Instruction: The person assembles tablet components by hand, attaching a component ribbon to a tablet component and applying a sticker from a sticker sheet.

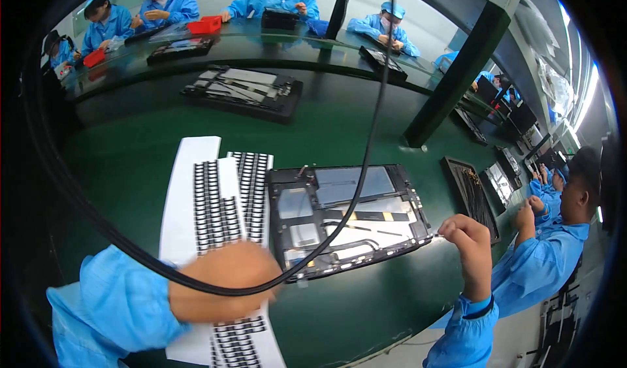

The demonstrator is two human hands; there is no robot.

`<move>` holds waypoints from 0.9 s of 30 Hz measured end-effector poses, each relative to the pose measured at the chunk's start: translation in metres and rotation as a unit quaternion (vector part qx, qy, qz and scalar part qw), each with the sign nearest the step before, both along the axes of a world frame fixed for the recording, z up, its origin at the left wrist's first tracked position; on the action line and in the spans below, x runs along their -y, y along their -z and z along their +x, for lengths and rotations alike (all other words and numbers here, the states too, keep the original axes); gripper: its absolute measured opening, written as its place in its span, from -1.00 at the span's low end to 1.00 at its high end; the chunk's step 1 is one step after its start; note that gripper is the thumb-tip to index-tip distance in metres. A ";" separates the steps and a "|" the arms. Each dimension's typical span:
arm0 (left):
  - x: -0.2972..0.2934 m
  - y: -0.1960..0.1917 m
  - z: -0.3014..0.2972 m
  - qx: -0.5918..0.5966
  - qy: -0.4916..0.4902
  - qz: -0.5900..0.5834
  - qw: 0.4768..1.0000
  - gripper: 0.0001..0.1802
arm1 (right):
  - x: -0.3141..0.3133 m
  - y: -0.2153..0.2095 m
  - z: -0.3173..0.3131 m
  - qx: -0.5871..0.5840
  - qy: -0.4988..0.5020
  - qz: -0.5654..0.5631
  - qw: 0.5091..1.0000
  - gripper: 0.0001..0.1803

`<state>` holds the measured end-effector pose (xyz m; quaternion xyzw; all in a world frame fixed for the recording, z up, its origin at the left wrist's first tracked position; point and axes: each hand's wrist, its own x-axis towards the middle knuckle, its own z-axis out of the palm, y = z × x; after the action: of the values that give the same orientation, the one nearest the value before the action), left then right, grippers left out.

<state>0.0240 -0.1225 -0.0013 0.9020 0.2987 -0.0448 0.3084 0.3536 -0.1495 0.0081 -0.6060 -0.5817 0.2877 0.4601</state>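
Note:
An opened tablet (356, 214) lies on the green bench in front of me, its battery panels, dark ribbon cables and inner parts exposed. To its left are white backing sheets (186, 172) with rows of small black stickers (209, 201). My left hand (225, 280) is over the lower part of these sheets, close to the tablet's near left corner. Motion smears it and its fingers cannot be made out. At the tablet's right edge my right hand (469, 237) is closed in a pinch. Whatever is between its fingertips is too small to name.
A black cable (373, 113) loops down across the view. Farther back sits a black tray with tablet parts (241, 90); a dark tray of thin black strips (471, 195) is at right. A dark post (457, 74) rises from the bench. Co-workers in blue sit opposite and at right.

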 end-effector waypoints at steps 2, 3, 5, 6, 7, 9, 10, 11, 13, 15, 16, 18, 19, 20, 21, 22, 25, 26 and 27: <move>0.011 0.015 0.022 0.145 0.247 0.410 0.866 -0.73 | 0.003 0.005 0.009 -0.008 -0.008 0.003 1.000 -0.94; 0.010 0.013 0.039 0.151 0.210 0.365 0.895 -0.73 | 0.001 0.008 0.009 -0.015 -0.016 0.014 1.000 -0.95; 0.000 0.013 0.076 0.155 0.181 0.311 0.920 -0.73 | -0.007 0.017 0.002 -0.019 -0.048 0.003 0.999 -0.95; -0.008 0.018 0.089 0.200 0.181 0.330 0.905 -0.70 | -0.013 0.023 -0.006 -0.021 -0.090 -0.004 0.996 -0.96; -0.016 0.024 0.100 0.250 0.187 0.346 0.885 -0.67 | -0.015 0.025 -0.010 -0.044 -0.089 -0.030 0.995 -0.96; -0.028 0.041 0.114 0.250 0.202 0.357 0.877 -0.67 | -0.019 0.036 -0.010 0.026 -0.097 -0.010 0.995 -0.99; -0.032 0.046 0.121 0.250 0.212 0.376 0.867 -0.67 | -0.019 0.037 -0.009 0.047 -0.093 -0.009 0.995 -0.98; -0.031 0.049 0.121 0.256 0.223 0.381 0.860 -0.69 | -0.019 0.037 -0.006 0.045 -0.088 -0.016 0.995 -0.98; -0.029 0.045 0.119 0.257 0.218 0.372 0.865 -0.70 | -0.017 0.035 -0.006 0.065 -0.097 -0.010 0.993 -0.97; -0.029 0.044 0.119 0.259 0.213 0.363 0.869 -0.71 | -0.018 0.037 -0.005 0.065 -0.098 -0.009 0.993 -0.96; -0.030 0.044 0.121 0.249 0.217 0.366 0.870 -0.71 | -0.019 0.039 -0.003 0.068 -0.099 -0.004 0.993 -0.96; -0.031 0.045 0.121 0.237 0.222 0.368 0.871 -0.70 | -0.021 0.041 -0.003 0.071 -0.096 -0.002 0.993 -0.96; -0.031 0.044 0.120 0.238 0.222 0.364 0.873 -0.70 | -0.020 0.041 -0.005 0.078 -0.096 0.005 0.992 -0.95; -0.030 0.044 0.119 0.239 0.221 0.360 0.875 -0.70 | -0.019 0.041 -0.005 0.075 -0.095 0.004 0.993 -0.95; -0.030 0.043 0.119 0.238 0.222 0.360 0.875 -0.70 | -0.019 0.041 -0.006 0.079 -0.094 0.006 0.992 -0.95; -0.030 0.042 0.119 0.236 0.223 0.358 0.875 -0.69 | -0.019 0.041 -0.007 0.082 -0.092 0.007 0.992 -0.95; -0.029 0.042 0.120 0.234 0.224 0.354 0.877 -0.70 | -0.018 0.040 -0.005 0.083 -0.087 0.003 0.993 -0.95; -0.030 0.042 0.120 0.235 0.223 0.351 0.878 -0.70 | -0.019 0.040 -0.005 0.083 -0.087 0.004 0.993 -0.95; -0.030 0.042 0.120 0.235 0.224 0.350 0.879 -0.70 | -0.019 0.040 -0.005 0.085 -0.088 0.006 0.992 -0.95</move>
<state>0.1441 -0.0929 -0.0431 0.9780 0.0039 0.2080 0.0152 0.3484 -0.1309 -0.0320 -0.5718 -0.6714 0.2717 0.3854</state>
